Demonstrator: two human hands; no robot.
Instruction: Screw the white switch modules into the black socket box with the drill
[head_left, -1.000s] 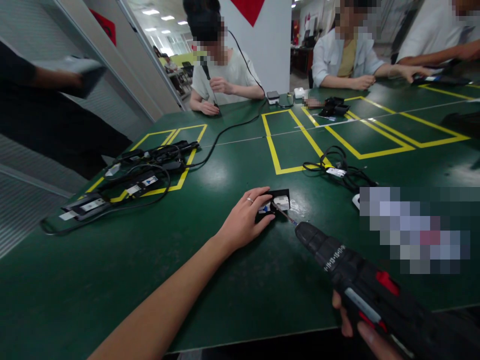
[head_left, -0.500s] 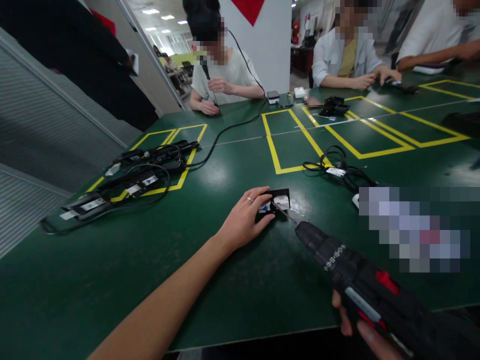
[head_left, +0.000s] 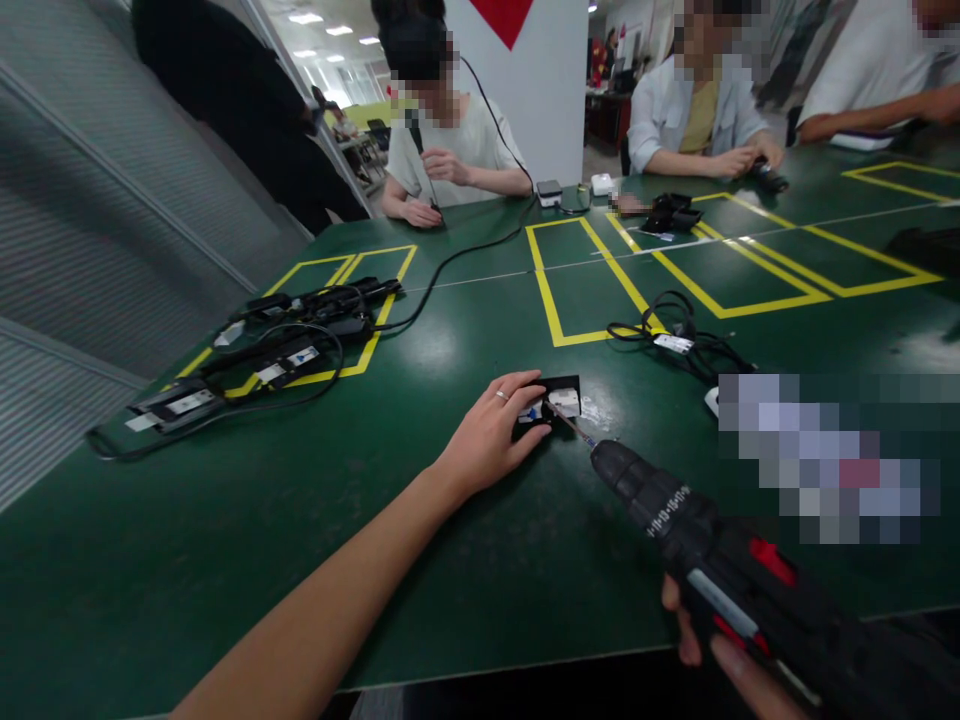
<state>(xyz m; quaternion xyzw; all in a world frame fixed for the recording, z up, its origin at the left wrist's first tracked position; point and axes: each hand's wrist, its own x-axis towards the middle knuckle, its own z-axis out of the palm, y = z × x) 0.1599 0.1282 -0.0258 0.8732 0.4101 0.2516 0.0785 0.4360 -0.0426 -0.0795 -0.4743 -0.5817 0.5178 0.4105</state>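
Observation:
My left hand (head_left: 491, 435), with a ring on one finger, grips a small black box-shaped part with white labels (head_left: 564, 402) against the green table (head_left: 420, 560). Its fingers cover the left side of the part. Wrapped round the handle of a black and red power drill (head_left: 720, 550) is my right hand (head_left: 739, 670), mostly hidden behind the tool. The drill's long thin bit (head_left: 574, 427) slants up to the left, its tip at the middle of the labelled part. Whether the tip sits in a screw is too small to tell.
Black devices with cables (head_left: 300, 345) lie at the left, near yellow tape outlines. A coiled black cable (head_left: 675, 340) rests right of centre, above a blurred-out patch. Across the table, one person (head_left: 457, 150) holds a screwdriver and another (head_left: 697, 130) handles a dark object.
My hands, the drill and the labelled part hold almost the same position. The standing person in black at the left has shifted rightward, and a co-worker's dark object has moved slightly.

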